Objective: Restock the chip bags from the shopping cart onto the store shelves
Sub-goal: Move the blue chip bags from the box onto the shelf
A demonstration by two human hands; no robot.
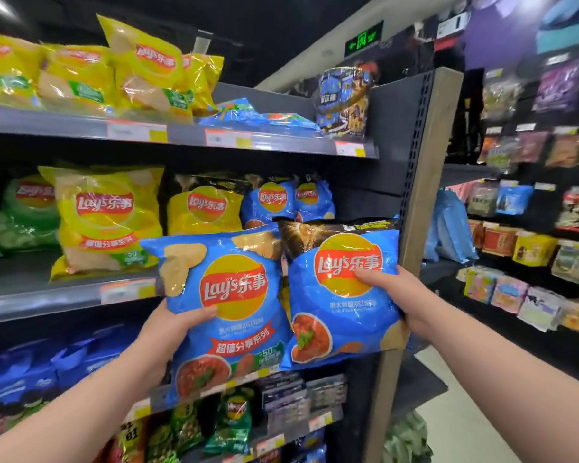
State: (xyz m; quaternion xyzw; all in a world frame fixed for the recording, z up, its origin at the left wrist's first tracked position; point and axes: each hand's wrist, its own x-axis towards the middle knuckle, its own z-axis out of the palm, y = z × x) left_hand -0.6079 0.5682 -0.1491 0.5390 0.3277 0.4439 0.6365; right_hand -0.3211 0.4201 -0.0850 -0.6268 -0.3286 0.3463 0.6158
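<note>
the shelving unit (pixel 418 202) fills the left and centre of the frame, dark grey with a wooden end post running down the right of centre. on its top shelf (pixel 81 125), upper left, we see yellow lay's bags (pixel 147 71) standing in a row, with flat blue bags (pixel 248 115) lying to their right and a dark blue printed pack (pixel 343 98) upright at the shelf's right end. the middle shelf (pixel 47 295) holds a green bag (pixel 27 215) at far left, a big yellow lay's bag (pixel 104 218), a smaller yellow one (pixel 204 208) and two blue bags (pixel 281 202) behind.

in front of that middle shelf, at centre frame, we hold two blue lay's bags side by side, their edges touching. our left hand (pixel 171 329) is clamped on the lower left side of the larger blue bag (pixel 228 305), thumb laid across its front. our right hand (pixel 395 295) is clamped on the right side of the smaller blue bag (pixel 341 295), thumb pressed over the logo. both bags are upright, off the shelf.

lower left, blurred dark blue bags (pixel 47 372) sit on a lower shelf; bottom centre shows green snack packs (pixel 231 422). a second rack of small packets (pixel 532 255) runs along the right edge.
</note>
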